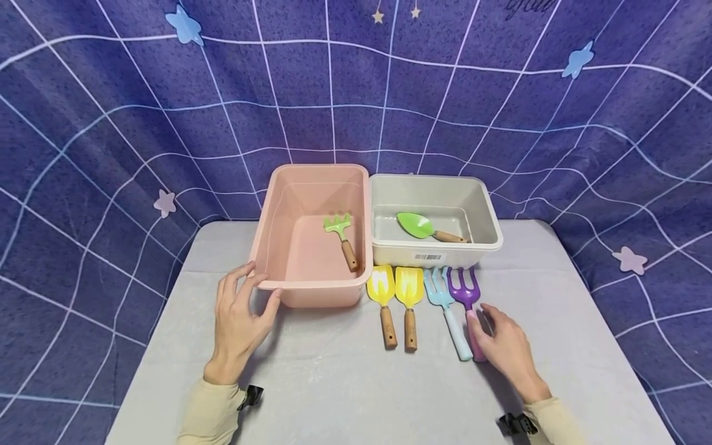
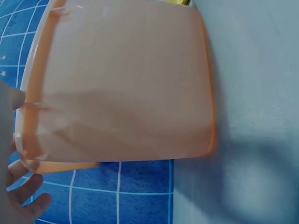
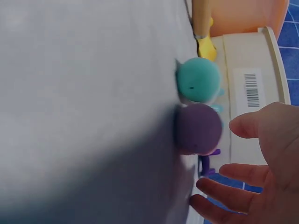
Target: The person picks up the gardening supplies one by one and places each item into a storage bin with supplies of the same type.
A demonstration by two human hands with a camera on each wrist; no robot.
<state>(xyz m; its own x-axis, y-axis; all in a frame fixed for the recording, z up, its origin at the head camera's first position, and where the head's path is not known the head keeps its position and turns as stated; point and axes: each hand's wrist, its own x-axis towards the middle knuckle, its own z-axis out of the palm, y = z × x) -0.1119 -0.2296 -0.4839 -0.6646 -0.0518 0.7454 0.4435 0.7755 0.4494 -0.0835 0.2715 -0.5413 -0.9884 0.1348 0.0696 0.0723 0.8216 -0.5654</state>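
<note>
The left hand (image 1: 240,321) sits at the near corner of the pink bin (image 1: 311,290), fingers spread, thumb by the rim, gripping nothing. A green rake (image 1: 343,238) lies inside the bin. The white bin (image 1: 434,253) next to it holds a green scoop (image 1: 425,227). On the worktop (image 1: 334,371) lie two yellow shovels (image 1: 396,303), then a blue fork (image 1: 447,312). The purple fork (image 1: 467,303) lies last, just beside the blue one. The right hand (image 1: 506,349) rests by its handle, grip loose and spread. Best to pinch that handle from both sides and lift straight up, so the blue fork stays put.
</note>
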